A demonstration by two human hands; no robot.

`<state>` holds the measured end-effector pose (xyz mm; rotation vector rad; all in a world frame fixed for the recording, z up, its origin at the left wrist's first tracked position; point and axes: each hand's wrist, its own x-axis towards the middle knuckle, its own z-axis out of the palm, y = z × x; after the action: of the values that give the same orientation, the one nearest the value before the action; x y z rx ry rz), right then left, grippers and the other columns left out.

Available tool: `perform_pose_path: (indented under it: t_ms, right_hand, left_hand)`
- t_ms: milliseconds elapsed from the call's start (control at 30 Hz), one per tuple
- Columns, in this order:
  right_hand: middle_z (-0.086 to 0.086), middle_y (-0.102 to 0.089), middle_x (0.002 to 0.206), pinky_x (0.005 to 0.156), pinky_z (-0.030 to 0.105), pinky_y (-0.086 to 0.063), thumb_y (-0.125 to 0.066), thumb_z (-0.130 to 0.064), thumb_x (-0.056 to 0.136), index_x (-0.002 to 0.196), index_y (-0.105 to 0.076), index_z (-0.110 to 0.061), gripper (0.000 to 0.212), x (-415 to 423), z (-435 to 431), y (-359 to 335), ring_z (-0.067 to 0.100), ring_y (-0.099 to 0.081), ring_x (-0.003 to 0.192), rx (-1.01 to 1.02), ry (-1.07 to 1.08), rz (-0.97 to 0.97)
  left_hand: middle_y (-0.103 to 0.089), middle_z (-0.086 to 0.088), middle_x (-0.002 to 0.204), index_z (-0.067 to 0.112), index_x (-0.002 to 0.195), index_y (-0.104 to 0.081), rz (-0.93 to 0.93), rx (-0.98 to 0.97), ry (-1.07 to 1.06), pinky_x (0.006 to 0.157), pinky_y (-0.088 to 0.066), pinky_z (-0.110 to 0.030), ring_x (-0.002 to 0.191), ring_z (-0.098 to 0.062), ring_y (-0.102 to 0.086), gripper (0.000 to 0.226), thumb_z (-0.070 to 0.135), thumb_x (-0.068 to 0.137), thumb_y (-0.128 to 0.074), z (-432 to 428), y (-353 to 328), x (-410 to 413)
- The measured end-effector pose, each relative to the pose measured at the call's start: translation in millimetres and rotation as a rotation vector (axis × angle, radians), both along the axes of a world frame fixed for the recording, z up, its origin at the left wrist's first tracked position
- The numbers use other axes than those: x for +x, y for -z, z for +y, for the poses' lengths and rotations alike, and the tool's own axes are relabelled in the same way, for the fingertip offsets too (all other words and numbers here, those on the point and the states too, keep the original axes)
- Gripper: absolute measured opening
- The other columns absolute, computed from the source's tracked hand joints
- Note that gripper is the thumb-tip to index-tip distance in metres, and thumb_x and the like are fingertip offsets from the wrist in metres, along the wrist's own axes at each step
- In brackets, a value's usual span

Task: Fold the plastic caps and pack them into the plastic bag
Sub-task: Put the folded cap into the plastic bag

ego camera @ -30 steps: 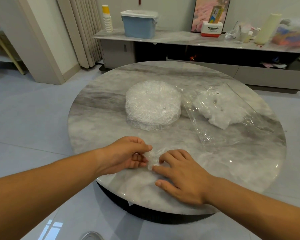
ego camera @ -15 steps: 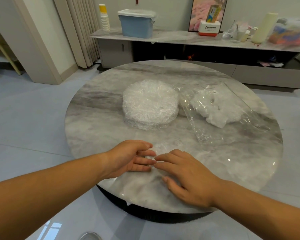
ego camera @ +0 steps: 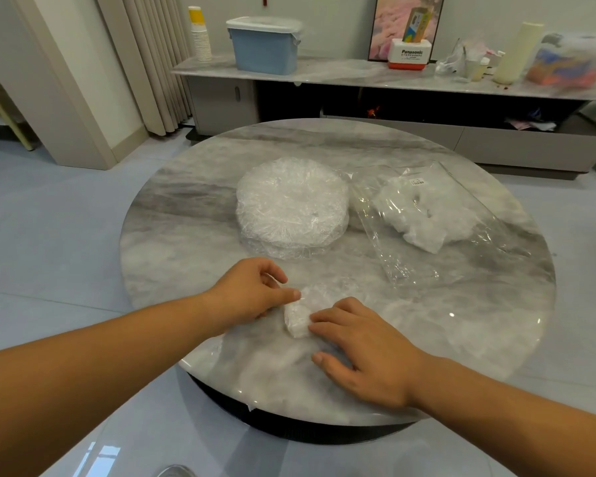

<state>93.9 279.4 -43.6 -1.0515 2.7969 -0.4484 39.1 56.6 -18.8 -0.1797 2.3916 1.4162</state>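
Right hand [ego camera: 365, 352], fingers flat, presses the folded cap [ego camera: 298, 318] onto the counter [ego camera: 186, 235]. Left hand [ego camera: 252, 290] curled, thumb at the cap's edge; grip unconfirmed. Cap outline indistinct against marble.

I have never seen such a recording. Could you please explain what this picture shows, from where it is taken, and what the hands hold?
No machine here: a person works with bare hands. The camera sits on the person's head and looks forward and down, so both arms enter from below. On the round table lie a stack of caps and, right of it, a clear bag with some caps already inside. Near the front edge the left hand pinches a small folded cap, and the right hand presses on it with its fingertips.
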Motion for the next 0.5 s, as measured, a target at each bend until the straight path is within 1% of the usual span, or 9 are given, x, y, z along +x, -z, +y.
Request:
perform_pose_path:
  t_ms: [67, 133, 167, 233, 300, 333, 400, 433, 500]
  right_hand:
    - [-0.015, -0.055, 0.135, 0.105, 0.03, -0.037, -0.036, -0.057, 0.099, 0.13, -0.06, -0.025, 0.051, 0, 2, -2, 0.012, -0.043, 0.117, 0.005, -0.012, -0.006]
    - [-0.015, -0.053, 0.137, 0.105, 0.029, -0.037, -0.036, -0.057, 0.099, 0.13, -0.06, -0.024, 0.051, 0, 5, -4, 0.012, -0.043, 0.117, 0.004, -0.032, -0.014]
    - [-0.015, -0.052, 0.14, 0.106, 0.029, -0.037, -0.036, -0.057, 0.099, 0.132, -0.059, -0.024, 0.052, 0, 6, -5, 0.012, -0.042, 0.118, 0.0, -0.039, -0.023]
    - [-0.016, -0.049, 0.144, 0.108, 0.03, -0.035, -0.037, -0.058, 0.1, 0.136, -0.057, -0.025, 0.053, -1, 9, -5, 0.011, -0.04, 0.122, -0.013, -0.043, -0.044]
    - [-0.017, -0.048, 0.146, 0.11, 0.029, -0.034, -0.038, -0.057, 0.1, 0.139, -0.055, -0.025, 0.053, -2, 12, -6, 0.009, -0.038, 0.126, -0.032, -0.053, -0.061]
    - [-0.016, -0.049, 0.146, 0.111, 0.028, -0.033, -0.039, -0.056, 0.1, 0.14, -0.054, -0.025, 0.054, -2, 14, -6, 0.008, -0.038, 0.129, -0.044, -0.059, -0.068]
    - [-0.012, -0.051, 0.146, 0.113, 0.025, -0.032, -0.04, -0.056, 0.099, 0.142, -0.054, -0.022, 0.057, -2, 19, -7, 0.006, -0.039, 0.133, -0.097, -0.048, -0.09]
    - [-0.01, -0.053, 0.144, 0.112, 0.023, -0.033, -0.04, -0.056, 0.097, 0.141, -0.055, -0.021, 0.058, -2, 21, -8, 0.005, -0.041, 0.133, -0.145, -0.018, -0.108]
    - [-0.011, -0.055, 0.139, 0.109, 0.021, -0.036, -0.042, -0.056, 0.095, 0.136, -0.059, -0.022, 0.056, -2, 27, -8, 0.002, -0.044, 0.131, -0.268, 0.09, -0.11]
  left_hand:
    - [-0.07, 0.003, 0.089, 0.02, 0.099, -0.067, 0.079, -0.247, 0.117, 0.074, -0.055, -0.025, 0.078, -0.011, -0.067, 0.04, 0.042, 0.074, -0.088, 5, 0, -6]
    - [-0.07, 0.005, 0.091, 0.021, 0.101, -0.067, 0.082, -0.317, 0.168, 0.081, -0.055, -0.027, 0.085, -0.009, -0.066, 0.043, 0.048, 0.073, -0.086, 13, -2, -11]
    - [-0.07, 0.006, 0.09, 0.021, 0.101, -0.067, 0.074, -0.332, 0.185, 0.081, -0.055, -0.027, 0.085, -0.009, -0.066, 0.044, 0.049, 0.073, -0.086, 17, -3, -14]
    - [-0.069, 0.005, 0.086, 0.019, 0.097, -0.069, 0.028, -0.354, 0.223, 0.074, -0.053, -0.026, 0.08, -0.009, -0.065, 0.041, 0.047, 0.074, -0.086, 26, -5, -19]
    - [-0.067, 0.001, 0.079, 0.014, 0.092, -0.069, -0.027, -0.355, 0.241, 0.068, -0.053, -0.029, 0.07, -0.013, -0.062, 0.037, 0.041, 0.074, -0.087, 34, -5, -22]
    - [-0.065, -0.001, 0.074, 0.012, 0.088, -0.067, -0.059, -0.337, 0.237, 0.065, -0.053, -0.031, 0.065, -0.016, -0.06, 0.034, 0.036, 0.076, -0.087, 37, -5, -23]
    - [-0.058, -0.005, 0.066, 0.011, 0.074, -0.059, -0.116, -0.288, 0.227, 0.055, -0.051, -0.029, 0.056, -0.018, -0.055, 0.03, 0.025, 0.08, -0.085, 41, -6, -23]
    - [-0.057, -0.007, 0.065, 0.01, 0.072, -0.057, -0.131, -0.264, 0.226, 0.053, -0.049, -0.028, 0.056, -0.018, -0.054, 0.029, 0.02, 0.083, -0.082, 41, -6, -23]
    - [-0.06, -0.01, 0.074, 0.004, 0.082, -0.064, -0.134, -0.214, 0.227, 0.059, -0.05, -0.03, 0.064, -0.02, -0.057, 0.019, 0.016, 0.085, -0.079, 39, -4, -23]
